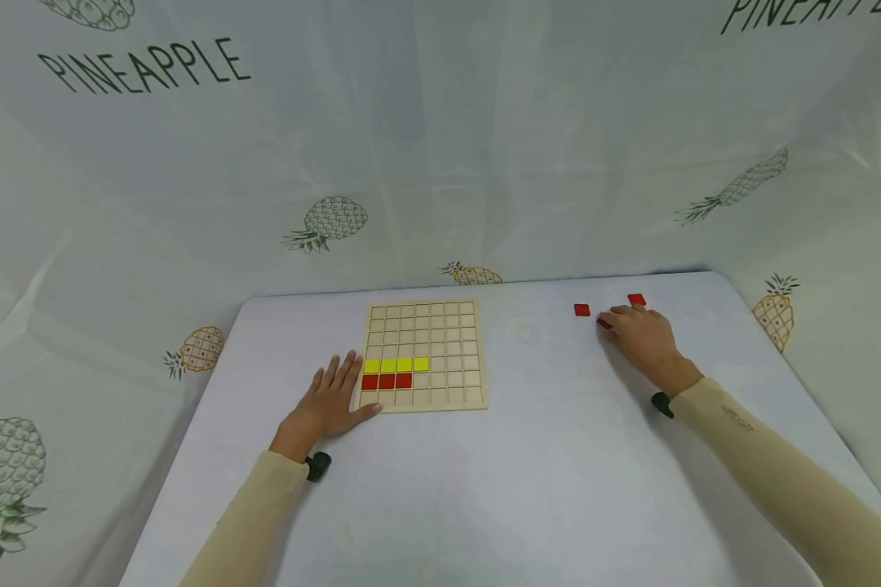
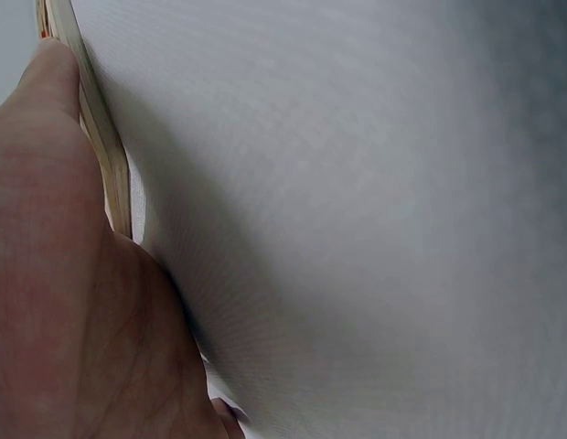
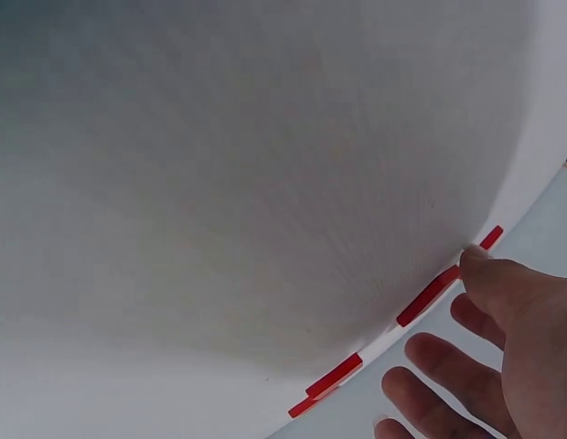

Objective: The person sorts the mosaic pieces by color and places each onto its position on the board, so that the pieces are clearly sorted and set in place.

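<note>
My left hand lies flat at the left edge of a pale wooden grid board, fingers spread and thumb against its lower edge. In the left wrist view the thumb touches the board's side. On the board are a row of yellow square tiles and, below it, three red tiles. My right hand reaches over the table's far right. Its thumb tip meets the end of a red tile, the fingers apart and loosely bent. A firm pinch does not show.
One loose red tile lies left of the right hand, and another red tile just beyond its fingers. Two red tiles overlap in the right wrist view. A pineapple-printed cloth hangs behind the white table.
</note>
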`<state>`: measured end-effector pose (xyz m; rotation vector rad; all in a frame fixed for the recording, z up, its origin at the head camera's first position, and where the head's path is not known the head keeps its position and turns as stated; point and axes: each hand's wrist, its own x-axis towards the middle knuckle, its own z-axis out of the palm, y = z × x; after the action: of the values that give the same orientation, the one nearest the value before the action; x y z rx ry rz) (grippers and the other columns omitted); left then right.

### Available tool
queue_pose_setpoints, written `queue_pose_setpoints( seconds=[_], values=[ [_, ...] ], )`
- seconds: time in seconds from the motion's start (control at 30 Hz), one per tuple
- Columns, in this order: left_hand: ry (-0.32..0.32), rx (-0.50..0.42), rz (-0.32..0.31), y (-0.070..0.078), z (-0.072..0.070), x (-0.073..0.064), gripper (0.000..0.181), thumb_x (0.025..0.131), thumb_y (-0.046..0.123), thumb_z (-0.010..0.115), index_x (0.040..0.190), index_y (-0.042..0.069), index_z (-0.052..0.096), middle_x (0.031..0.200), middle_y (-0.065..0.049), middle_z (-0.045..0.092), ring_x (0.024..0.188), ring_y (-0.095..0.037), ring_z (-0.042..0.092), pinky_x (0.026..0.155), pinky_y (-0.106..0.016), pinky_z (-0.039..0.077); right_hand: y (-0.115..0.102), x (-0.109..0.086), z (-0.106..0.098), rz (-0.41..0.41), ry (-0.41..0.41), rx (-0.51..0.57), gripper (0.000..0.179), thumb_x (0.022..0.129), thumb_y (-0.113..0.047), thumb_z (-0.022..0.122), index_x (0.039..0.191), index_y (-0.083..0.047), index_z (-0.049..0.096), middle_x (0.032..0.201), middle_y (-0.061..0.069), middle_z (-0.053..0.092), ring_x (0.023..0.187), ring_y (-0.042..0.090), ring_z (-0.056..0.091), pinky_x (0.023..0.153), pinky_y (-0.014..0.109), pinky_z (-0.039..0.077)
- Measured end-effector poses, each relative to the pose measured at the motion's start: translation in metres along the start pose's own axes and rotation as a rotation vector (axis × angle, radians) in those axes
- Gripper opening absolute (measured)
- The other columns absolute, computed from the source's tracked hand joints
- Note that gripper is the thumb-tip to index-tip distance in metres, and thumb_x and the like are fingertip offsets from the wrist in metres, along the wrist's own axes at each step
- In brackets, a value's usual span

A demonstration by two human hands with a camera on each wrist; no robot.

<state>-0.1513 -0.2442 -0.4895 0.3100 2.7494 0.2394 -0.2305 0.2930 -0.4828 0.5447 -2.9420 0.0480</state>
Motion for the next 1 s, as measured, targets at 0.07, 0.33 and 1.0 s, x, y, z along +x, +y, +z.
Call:
queue_pose_setpoints(
  seconds=[0.07,0.33,1.0],
  values=[
    [0.000,-0.003,0.002,0.000,0.000,0.000,0.101,0.103,0.054,0.061,0.167,-0.005,0.010,0.176,-0.025,0.005,0.161,-0.049,0.001,0.129,-0.063,0.007,0.000,0.002,0.000,0.003,-0.006,0.002,0.033,0.093,-0.005,0.079,0.125,0.002,0.073,0.122,0.028,0.073,0.113,0.047,0.069,0.090,0.066,0.058],
    [0.014,-0.007,0.007,0.001,-0.001,-0.001,0.101,0.102,0.055,0.062,0.167,-0.005,0.012,0.176,-0.025,0.007,0.161,-0.049,0.004,0.129,-0.064,0.009,0.000,0.007,0.002,0.006,-0.035,-0.009,0.029,0.094,-0.001,0.078,0.122,0.002,0.076,0.111,0.025,0.076,0.102,0.044,0.071,0.087,0.060,0.061],
    [0.017,-0.025,0.006,-0.003,0.005,0.002,0.103,0.101,0.057,0.061,0.168,-0.003,0.010,0.176,-0.023,0.003,0.162,-0.047,0.000,0.130,-0.063,0.004,-0.031,0.000,-0.008,-0.083,0.117,0.059,0.026,0.086,0.005,0.083,0.111,0.000,0.081,0.103,0.020,0.079,0.088,0.038,0.069,0.071,0.050,0.063]
  ],
)
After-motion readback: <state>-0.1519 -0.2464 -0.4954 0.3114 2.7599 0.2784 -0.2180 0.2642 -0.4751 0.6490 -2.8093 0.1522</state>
